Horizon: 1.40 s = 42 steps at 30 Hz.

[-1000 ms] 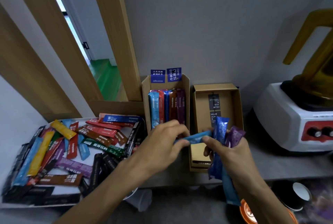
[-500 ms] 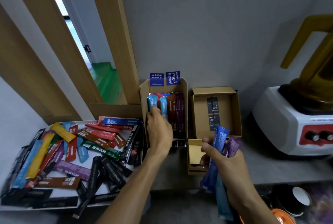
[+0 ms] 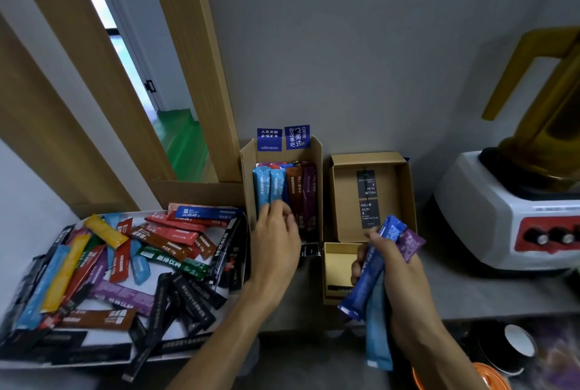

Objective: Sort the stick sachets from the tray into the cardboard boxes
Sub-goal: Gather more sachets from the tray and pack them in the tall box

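A white tray (image 3: pixel 103 338) at the left holds a heap of several coloured and black stick sachets (image 3: pixel 163 242). Against the wall, the tall left cardboard box (image 3: pixel 248 169) has sachets standing in a row: light blue (image 3: pixel 270 185), brown and purple. My left hand (image 3: pixel 276 239) reaches into this box, fingers closed on the lower end of a light blue sachet. The shallower right cardboard box (image 3: pixel 408 195) holds only black cards. In front of it my right hand (image 3: pixel 405 283) grips a bunch of sachets (image 3: pixel 367 276): dark blue, purple and light blue.
A small open gold-lined box (image 3: pixel 337 267) lies just in front of the right box. A white blender base (image 3: pixel 502 217) with an amber jug stands at the right. Below the counter edge are a white-lined cup (image 3: pixel 518 345) and an orange object (image 3: pixel 489 377). A wooden frame rises behind the tray.
My left hand took a light blue sachet from the bunch in my right hand and carried it up into the left box, where it now stands. The right hand barely moved.
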Tool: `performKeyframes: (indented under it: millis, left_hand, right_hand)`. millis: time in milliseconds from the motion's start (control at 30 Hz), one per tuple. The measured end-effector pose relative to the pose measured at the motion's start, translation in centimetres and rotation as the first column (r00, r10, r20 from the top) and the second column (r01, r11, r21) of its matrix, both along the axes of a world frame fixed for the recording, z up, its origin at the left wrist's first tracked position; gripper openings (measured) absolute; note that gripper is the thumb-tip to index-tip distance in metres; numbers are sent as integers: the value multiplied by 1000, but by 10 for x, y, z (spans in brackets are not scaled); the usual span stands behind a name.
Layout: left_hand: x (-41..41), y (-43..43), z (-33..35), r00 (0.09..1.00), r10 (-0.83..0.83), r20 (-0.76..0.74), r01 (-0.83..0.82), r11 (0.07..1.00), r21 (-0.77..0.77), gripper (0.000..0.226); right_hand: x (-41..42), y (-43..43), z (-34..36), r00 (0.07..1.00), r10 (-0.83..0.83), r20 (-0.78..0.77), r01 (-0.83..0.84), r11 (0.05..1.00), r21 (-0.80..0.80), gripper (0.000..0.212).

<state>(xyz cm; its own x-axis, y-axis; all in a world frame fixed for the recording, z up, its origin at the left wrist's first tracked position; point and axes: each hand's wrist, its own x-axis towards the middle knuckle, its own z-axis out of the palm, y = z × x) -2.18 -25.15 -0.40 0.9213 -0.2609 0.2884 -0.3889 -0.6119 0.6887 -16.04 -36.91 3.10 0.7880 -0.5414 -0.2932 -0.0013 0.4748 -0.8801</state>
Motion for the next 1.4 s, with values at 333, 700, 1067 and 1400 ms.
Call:
performKeyframes:
  millis: [333, 700, 1067, 1400]
  left_hand:
    - [-93, 23, 19, 842, -361, -400, 196, 897, -396, 6]
    - [-74, 48, 24, 939, -281, -196, 158, 862, -482, 15]
    - [-57, 57, 32, 883, -346, -318, -76, 563, -823, 24]
    - [-56, 41, 41, 911, -240, -336, -159, 548, -822, 28]
  right_hand:
    - [24, 11, 5, 973, -172, 154, 184, 980, -71, 26]
    - [12, -3, 1, 993, -99, -63, 79, 961, -266, 43]
    - [-2, -3, 0, 998, 59, -24, -64, 941, -332, 31]
    - [-5, 11, -14, 994, 105, -39, -113, 930, -349, 14]
